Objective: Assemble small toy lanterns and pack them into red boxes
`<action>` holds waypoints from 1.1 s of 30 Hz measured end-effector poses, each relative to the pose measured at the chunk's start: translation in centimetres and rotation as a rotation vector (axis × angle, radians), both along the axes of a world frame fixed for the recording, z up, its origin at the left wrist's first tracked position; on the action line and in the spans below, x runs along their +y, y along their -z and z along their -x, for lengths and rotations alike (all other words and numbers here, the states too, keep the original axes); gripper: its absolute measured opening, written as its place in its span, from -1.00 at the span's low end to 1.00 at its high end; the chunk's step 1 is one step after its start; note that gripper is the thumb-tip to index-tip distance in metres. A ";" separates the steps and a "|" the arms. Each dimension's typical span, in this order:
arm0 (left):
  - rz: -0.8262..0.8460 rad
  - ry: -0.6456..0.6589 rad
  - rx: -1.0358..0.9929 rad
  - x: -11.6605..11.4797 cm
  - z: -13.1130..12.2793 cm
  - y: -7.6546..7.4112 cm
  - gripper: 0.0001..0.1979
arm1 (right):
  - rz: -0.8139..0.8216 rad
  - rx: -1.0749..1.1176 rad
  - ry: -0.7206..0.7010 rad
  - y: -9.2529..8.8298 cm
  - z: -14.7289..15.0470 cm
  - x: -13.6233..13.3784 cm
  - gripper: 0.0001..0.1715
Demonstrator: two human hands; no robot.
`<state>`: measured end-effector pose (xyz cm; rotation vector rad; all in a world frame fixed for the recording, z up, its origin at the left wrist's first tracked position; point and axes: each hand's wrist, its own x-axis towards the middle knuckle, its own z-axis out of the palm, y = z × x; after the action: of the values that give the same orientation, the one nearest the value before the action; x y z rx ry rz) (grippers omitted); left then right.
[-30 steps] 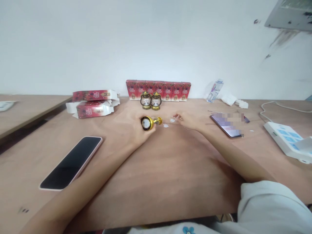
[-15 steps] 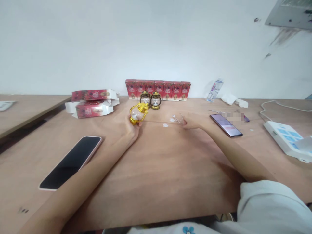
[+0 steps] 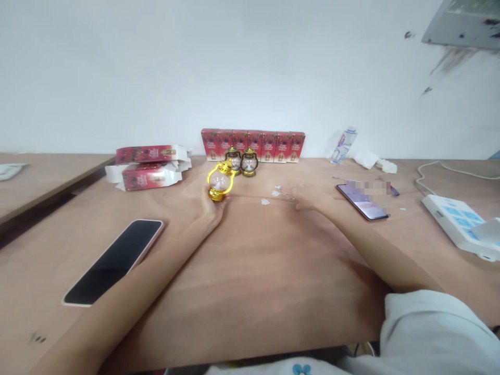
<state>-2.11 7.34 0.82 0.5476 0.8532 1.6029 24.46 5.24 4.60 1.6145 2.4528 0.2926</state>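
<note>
Left hand (image 3: 206,207): centre of the frame, slightly left, forearm running in from the lower left. The fingers are closed around the base of a gold lantern (image 3: 220,180), which they hold upright just above the table (image 3: 253,276). The lantern has a clear globe and a gold handle on top. It sits just in front of and to the left of two dark lanterns (image 3: 242,161).

Right hand (image 3: 309,198): right of centre, low on the table top, forearm coming from a white sleeve (image 3: 429,333) at the lower right. The fingers point left towards a few small white bits (image 3: 271,196) and a thin wire piece (image 3: 289,196). The hand is blurred; whether the fingers pinch anything cannot be told.

Surroundings:
- The two dark lanterns stand side by side, upright, touching or nearly so, directly before a row of red boxes (image 3: 253,144) set against the wall in the upper centre.
- A stack of flattened red cartons (image 3: 150,167) lies upper left of the gold lantern, well apart from it.
- A black phone (image 3: 115,260) lies face up at lower left, just beside the left forearm.
- A second phone (image 3: 361,202) lies just right of the right hand, screen lit.
- A water bottle (image 3: 344,145) and crumpled tissue (image 3: 371,158) are at the upper right by the wall.
- A white power strip (image 3: 455,221) with its cable (image 3: 449,167) occupies the right edge.
</note>
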 end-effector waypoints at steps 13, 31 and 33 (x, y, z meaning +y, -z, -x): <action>0.042 0.001 0.014 -0.2 -0.4 -0.3 -0.82 | 0.013 0.012 -0.041 -0.2 0.0 0.0 -0.57; -0.031 0.037 0.144 0.0 -0.7 0.5 -0.85 | -0.276 0.557 -0.020 -4.9 -2.0 -0.5 -0.98; -0.035 0.068 0.148 -0.3 -0.8 0.4 -0.85 | -0.292 0.851 -0.054 -5.2 -1.8 -0.7 -0.88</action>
<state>-1.28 7.06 0.39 0.7195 0.9078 1.5320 26.28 4.52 9.77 2.1194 3.1810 -0.0651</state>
